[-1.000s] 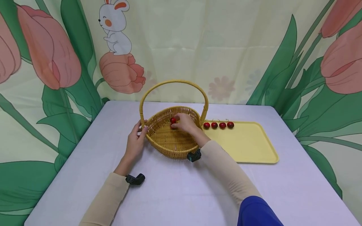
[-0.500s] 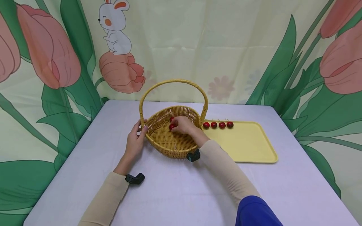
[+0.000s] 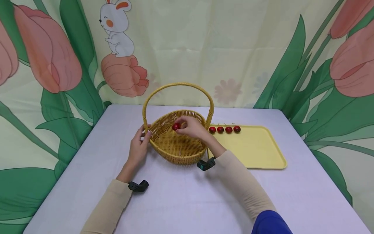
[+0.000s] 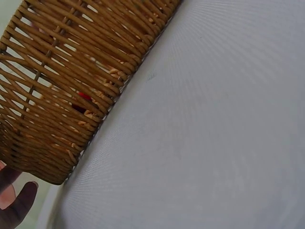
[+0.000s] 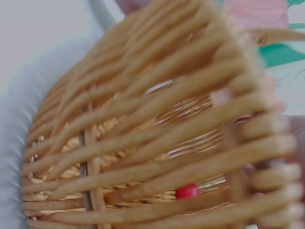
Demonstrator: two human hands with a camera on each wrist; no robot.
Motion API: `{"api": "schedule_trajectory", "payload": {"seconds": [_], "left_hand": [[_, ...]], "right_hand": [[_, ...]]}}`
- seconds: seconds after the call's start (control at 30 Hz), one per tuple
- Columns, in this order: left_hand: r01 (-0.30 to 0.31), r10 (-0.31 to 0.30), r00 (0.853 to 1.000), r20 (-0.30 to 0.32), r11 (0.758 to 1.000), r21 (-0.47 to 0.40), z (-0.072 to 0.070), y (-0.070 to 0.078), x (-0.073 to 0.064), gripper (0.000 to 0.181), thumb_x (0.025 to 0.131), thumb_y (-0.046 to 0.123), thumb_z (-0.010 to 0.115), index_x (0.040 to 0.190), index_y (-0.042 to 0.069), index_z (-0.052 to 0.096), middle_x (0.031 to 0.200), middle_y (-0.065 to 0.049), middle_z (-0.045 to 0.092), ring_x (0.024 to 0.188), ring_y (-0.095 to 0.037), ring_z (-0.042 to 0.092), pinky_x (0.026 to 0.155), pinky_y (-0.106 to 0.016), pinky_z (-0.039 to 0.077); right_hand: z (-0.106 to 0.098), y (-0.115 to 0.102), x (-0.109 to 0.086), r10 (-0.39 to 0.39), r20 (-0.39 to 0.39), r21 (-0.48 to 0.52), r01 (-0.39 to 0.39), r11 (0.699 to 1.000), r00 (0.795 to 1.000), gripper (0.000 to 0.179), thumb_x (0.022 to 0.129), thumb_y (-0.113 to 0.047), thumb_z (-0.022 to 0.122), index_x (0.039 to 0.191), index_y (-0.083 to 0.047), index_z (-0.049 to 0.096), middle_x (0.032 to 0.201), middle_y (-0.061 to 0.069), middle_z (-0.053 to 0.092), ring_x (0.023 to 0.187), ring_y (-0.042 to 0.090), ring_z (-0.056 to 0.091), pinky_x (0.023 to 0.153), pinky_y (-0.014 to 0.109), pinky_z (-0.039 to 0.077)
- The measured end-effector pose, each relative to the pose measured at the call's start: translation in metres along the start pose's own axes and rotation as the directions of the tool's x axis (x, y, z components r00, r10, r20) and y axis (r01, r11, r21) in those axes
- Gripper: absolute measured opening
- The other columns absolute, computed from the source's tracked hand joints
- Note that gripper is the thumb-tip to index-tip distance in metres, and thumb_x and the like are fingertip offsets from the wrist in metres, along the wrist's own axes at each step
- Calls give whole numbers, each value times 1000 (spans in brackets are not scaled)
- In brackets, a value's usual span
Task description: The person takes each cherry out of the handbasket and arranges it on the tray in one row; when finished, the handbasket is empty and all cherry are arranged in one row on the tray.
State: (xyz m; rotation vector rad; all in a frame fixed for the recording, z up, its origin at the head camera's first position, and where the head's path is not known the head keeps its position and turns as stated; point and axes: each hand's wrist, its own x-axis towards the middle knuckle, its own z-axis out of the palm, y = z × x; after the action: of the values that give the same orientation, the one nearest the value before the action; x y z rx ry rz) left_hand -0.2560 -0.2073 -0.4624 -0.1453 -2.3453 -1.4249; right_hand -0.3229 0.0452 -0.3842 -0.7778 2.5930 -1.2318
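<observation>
Pinched between thumb and fingertips, a single red cherry [image 3: 176, 126] sits in the right hand [image 3: 191, 127], the tips closed on its side and a thin stem pointing left. It is inside the outline of the basket [image 3: 175, 143], toward the far rim; its height above the woven floor is hard to judge. Red also shows through the weave in both wrist views, though whether that is the held fruit cannot be told. At the basket's left end, the left hand [image 3: 138, 148] grips the rim beside the foot of the arched handle [image 3: 181, 84], thumb on the near side of that foot. The basket stands nearer the far edge of the white-covered table [image 3: 175, 195] than the near one. Just right of it lies a yellow tray [image 3: 257, 149], its left end partly hidden by the basket. Four more cherries [image 3: 220, 129] line the tray's far edge, near the far left corner. Behind the table hangs a tulip-printed curtain [image 3: 181, 32].
</observation>
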Motion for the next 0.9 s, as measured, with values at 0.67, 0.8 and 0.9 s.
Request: {"api": "schedule_trajectory", "payload": {"seconds": [0.67,0.8,0.9], "left_hand": [[-10,10,1000,2,1000,-5,0,-1,2,46,106,42,47,148,25,47,147,-6,52,113,-20,57,75,-20,46],[-7,7,1000,5,1000,1,0,-1,2,47,105,44,47,149,25,46,147,-5,52,113,-20,56,76,-21,47],[-5,5,1000,6,1000,1,0,-1,2,47,105,44,47,149,26,46,147,-5,52,113,-20,56,76,-21,47]], "right_hand": [[-37,-20,-59,-99,-166,181,129,975,981,38,91,-16,75,127,-11,64,114,10,71,91,19,68,77,30,54],[-50,-19,-66,-90,-241,212,143,967,966,38,90,-15,75,126,-11,64,109,14,72,89,17,69,76,26,54],[-61,-19,-73,-89,-295,223,160,962,951,40,89,-13,76,127,-11,64,104,17,72,86,18,68,67,25,52]]}}
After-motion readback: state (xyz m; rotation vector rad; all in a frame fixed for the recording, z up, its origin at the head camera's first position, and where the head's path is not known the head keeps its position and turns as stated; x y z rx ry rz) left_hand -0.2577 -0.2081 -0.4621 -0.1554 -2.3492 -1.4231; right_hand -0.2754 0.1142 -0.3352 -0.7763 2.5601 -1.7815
